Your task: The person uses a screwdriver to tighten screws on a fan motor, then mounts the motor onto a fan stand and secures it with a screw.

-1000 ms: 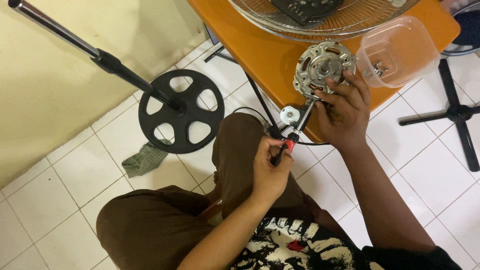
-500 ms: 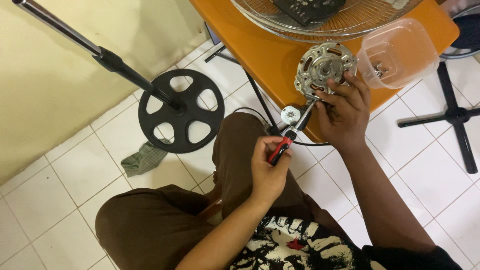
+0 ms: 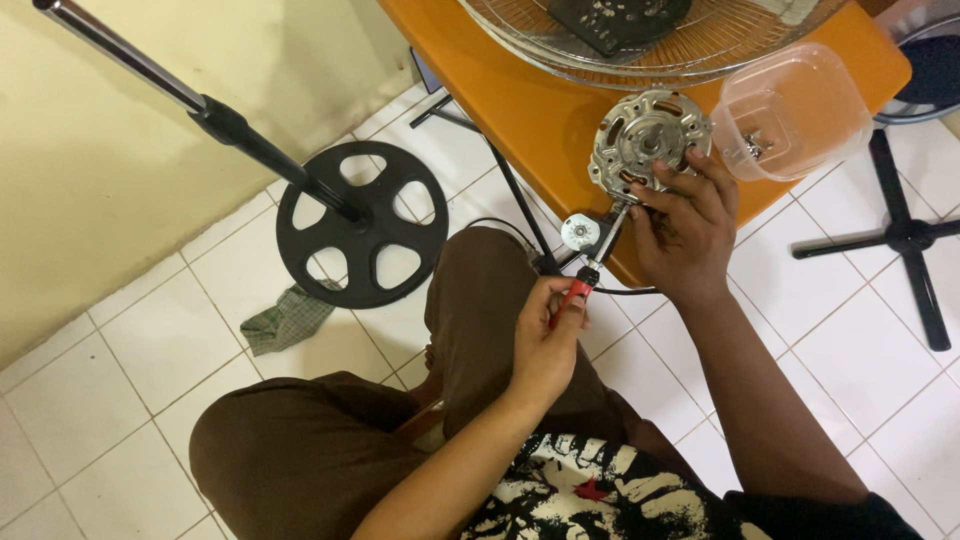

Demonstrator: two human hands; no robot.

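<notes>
fan motor (image 3: 648, 140) at desk (image 3: 520, 110) edge, looks heavy, rigid, best held by rim | right hand (image 3: 683, 222) clasps its lower side | left hand (image 3: 548, 345) closed around red-handled screwdriver (image 3: 590, 275), tip at motor

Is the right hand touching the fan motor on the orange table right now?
Touching. The head view shows the right hand with its fingertips pressed on the lower rim of the fan motor, with no gap visible.
</notes>
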